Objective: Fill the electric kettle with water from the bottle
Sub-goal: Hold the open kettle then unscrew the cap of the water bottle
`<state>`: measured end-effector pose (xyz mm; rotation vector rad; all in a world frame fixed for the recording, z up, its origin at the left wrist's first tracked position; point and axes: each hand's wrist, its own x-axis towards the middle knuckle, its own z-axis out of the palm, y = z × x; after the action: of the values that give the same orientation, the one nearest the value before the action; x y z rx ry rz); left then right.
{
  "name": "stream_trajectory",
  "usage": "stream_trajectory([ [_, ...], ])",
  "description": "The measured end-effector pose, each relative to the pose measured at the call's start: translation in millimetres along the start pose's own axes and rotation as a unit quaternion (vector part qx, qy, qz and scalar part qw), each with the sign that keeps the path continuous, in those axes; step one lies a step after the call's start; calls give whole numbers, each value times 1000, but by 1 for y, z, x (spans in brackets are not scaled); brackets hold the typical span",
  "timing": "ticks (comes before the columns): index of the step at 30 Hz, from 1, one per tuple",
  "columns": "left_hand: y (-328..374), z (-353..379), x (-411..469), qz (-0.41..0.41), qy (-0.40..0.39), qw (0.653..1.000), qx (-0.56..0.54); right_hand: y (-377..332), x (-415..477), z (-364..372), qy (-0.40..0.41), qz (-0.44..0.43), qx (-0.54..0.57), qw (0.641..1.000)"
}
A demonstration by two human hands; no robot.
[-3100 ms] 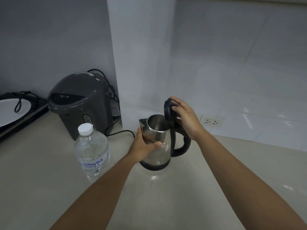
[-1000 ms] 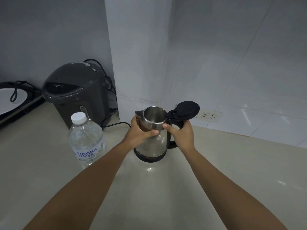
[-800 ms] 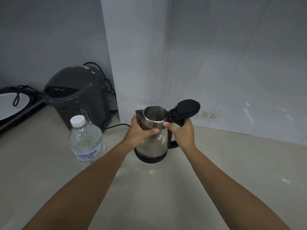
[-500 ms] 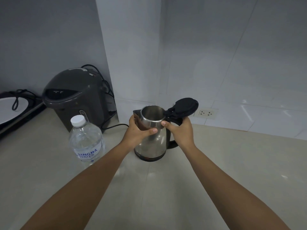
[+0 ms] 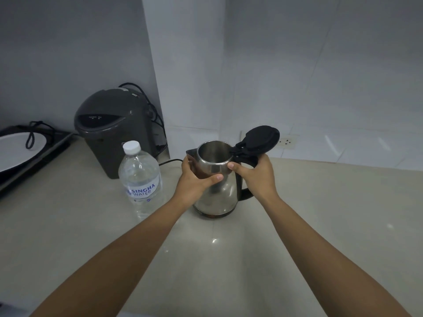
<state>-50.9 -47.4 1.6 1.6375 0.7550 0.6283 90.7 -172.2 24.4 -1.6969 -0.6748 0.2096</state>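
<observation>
I'm looking down at a pale, glossy stone-like table (image 5: pixel 320 225) in a tiled corner, and honestly the job is barely getting going. The big dark plastic dispenser (image 5: pixel 109 131) is sitting at the back left, rounded and matte. In the middle the kettle (image 5: pixel 215 179) is standing upright on the table, shiny steel, lid (image 5: pixel 261 139) flipped open on its hinge, and the inside is looking dry as far as I can tell. My left hand (image 5: pixel 194 181) is wrapping around the steel body, and my right hand (image 5: pixel 254 175) is closing on the black handle side with the thumb on the rim. The bottle (image 5: pixel 140 177), clear ribbed plastic, is waiting just left of the kettle with its white cap (image 5: pixel 131 147) on. So I'm reckoning uncapping and pouring are both left.
</observation>
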Motion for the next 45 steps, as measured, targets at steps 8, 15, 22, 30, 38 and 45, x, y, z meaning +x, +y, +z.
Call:
stream_trajectory([
  [8, -16, -3, -39, 3, -10, 1000, 0, 4, -47, -5, 11, 35, -10, 999],
  [15, -32, -1, -61, 2, -10, 1000, 0, 12, -76, -10, 15, 44, -17, 999],
  [22, -43, -3, -74, 7, -10, 1000, 0, 16, -87, -7, 14, 56, -22, 998],
  [30, -53, -8, -80, 34, -20, 999, 5, 23, -98, -7, 25, 43, 17, 999],
  [38, -66, -18, -85, 46, -55, 997, 27, 32, -113, 3, 43, 32, 41, 998],
  [45, -65, -11, -88, 25, -43, 998, 42, 30, -106, -2, 28, 42, 38, 998],
])
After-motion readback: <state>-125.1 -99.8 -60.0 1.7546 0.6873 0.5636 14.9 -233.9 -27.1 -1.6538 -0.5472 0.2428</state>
